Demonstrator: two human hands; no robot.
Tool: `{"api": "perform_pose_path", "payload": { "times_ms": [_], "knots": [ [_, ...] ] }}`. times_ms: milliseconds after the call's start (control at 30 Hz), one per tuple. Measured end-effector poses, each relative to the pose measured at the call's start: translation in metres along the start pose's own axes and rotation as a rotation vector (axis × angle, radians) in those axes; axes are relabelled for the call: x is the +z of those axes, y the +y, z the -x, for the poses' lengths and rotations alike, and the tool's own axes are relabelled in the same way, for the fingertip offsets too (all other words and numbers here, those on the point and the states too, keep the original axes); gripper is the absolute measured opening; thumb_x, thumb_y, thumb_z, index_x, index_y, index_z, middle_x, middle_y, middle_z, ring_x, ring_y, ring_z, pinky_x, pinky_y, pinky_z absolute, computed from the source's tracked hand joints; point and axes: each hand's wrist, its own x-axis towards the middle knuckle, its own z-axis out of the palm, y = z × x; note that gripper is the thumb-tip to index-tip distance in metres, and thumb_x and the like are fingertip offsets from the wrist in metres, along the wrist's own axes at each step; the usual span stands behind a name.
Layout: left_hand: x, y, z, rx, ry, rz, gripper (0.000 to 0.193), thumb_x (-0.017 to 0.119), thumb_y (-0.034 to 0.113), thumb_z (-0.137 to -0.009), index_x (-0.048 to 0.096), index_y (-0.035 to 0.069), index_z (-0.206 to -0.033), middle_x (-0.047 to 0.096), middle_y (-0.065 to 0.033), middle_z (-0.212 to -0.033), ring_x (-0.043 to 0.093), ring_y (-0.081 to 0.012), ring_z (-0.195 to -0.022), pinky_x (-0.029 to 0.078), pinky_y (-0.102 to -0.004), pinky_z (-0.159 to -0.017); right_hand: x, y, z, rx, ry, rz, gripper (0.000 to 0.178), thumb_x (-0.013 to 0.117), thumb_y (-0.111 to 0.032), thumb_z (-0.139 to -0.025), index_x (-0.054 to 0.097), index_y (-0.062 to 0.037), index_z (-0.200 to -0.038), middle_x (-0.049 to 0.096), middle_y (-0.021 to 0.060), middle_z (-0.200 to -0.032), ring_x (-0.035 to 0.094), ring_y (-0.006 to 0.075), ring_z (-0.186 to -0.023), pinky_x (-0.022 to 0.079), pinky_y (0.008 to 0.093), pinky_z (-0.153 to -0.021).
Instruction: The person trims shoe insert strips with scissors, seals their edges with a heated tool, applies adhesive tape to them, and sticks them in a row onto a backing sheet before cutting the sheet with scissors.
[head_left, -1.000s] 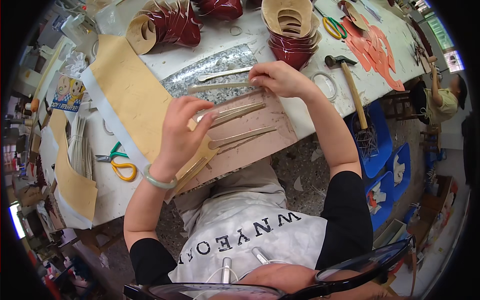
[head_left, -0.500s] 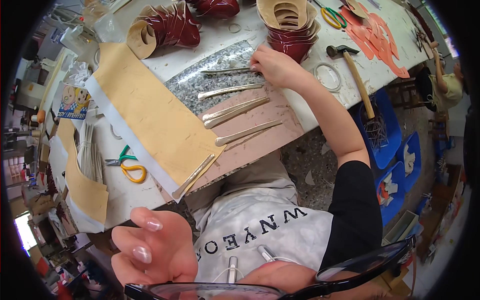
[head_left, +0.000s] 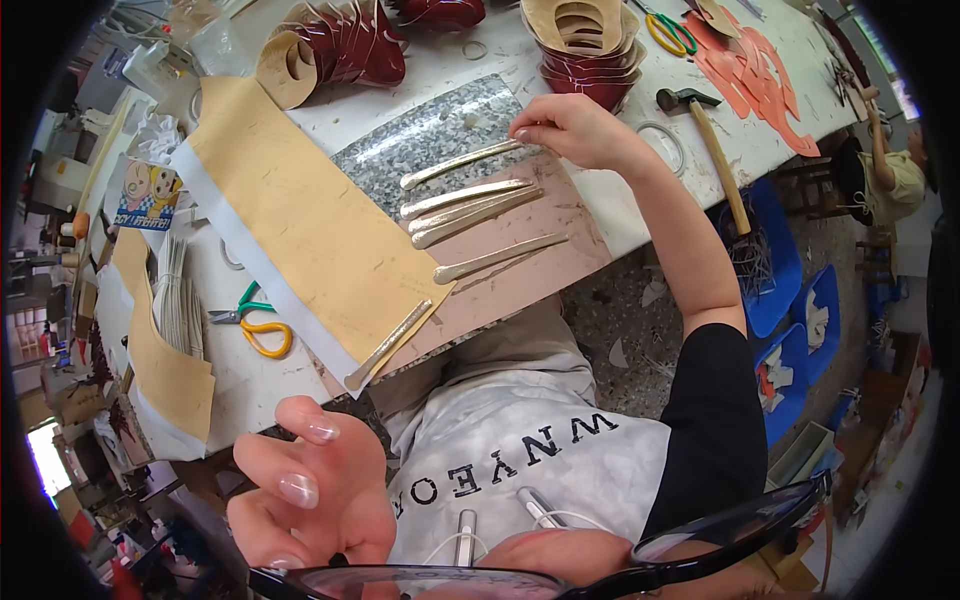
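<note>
Landmark: the grey speckled granite slab (head_left: 420,150) on the worktable (head_left: 760,140). Right hand (head_left: 565,128) sits at the slab's right edge, fingertips pinched narrow on the near end of the topmost metal strip (head_left: 462,163); that strip's long axis runs from the pinch leftwards and slightly toward the body, across the slab's lower part. Three more strips (head_left: 470,205) lie just below the slab on the pinkish board (head_left: 520,270), roughly parallel to the held one, close together; a fourth (head_left: 497,258) further below; a fifth (head_left: 388,344) at the edge of the tan sheet (head_left: 300,230), lower left of the slab.

Left hand (head_left: 310,495) is lifted near the camera, well apart from the slab, fingers loosely spread, holding nothing — so the right hand is far the nearer to the strips.

Also: orange-handled scissors (head_left: 250,322) left of the slab; hammer (head_left: 715,150) to its right; stacked dark-red cut shapes (head_left: 345,50) above it.
</note>
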Motion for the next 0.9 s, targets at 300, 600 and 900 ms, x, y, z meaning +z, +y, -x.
{"api": "perform_pose_path", "payload": {
  "times_ms": [300,600,900],
  "knots": [
    [-0.011,-0.035,0.004,-0.103,-0.107,-0.223,0.038,0.075,0.03,-0.085,0.065,0.017,-0.119,0.057,0.0041,-0.114,0.048,-0.0233,-0.104,0.038,-0.0464,-0.087,0.04,-0.03,0.001,-0.064,-0.126,0.221,0.016,0.07,-0.016,-0.085,0.072,-0.0072,-0.098,0.067,0.0083,-0.098,0.063,0.0285,-0.097,0.05,0.0393,-0.085],
    [-0.011,-0.067,0.047,-0.728,-0.406,-0.728,0.037,0.074,0.001,-0.083,0.065,-0.002,-0.119,0.066,-0.0115,-0.11,0.06,-0.0189,-0.099,0.05,-0.0291,-0.077,0.05,-0.046,0.009,-0.22,-0.017,0.252,0.011,0.064,-0.008,-0.088,0.067,-0.0048,-0.099,0.065,0.0102,-0.097,0.062,0.0309,-0.095,0.049,0.0399,-0.082],
    [-0.021,-0.046,0.078,-1.277,0.221,-0.018,0.018,0.065,0.008,-0.096,0.069,-0.002,-0.11,0.071,-0.0044,-0.09,0.065,-0.0067,-0.075,0.05,-0.0185,-0.058,0.073,-0.108,0.065,-0.262,-0.13,-0.01,0.025,0.068,0.0,-0.084,0.068,-0.0046,-0.108,0.065,0.0117,-0.094,0.064,0.0294,-0.09,0.052,0.0368,-0.075]
  ]
}}
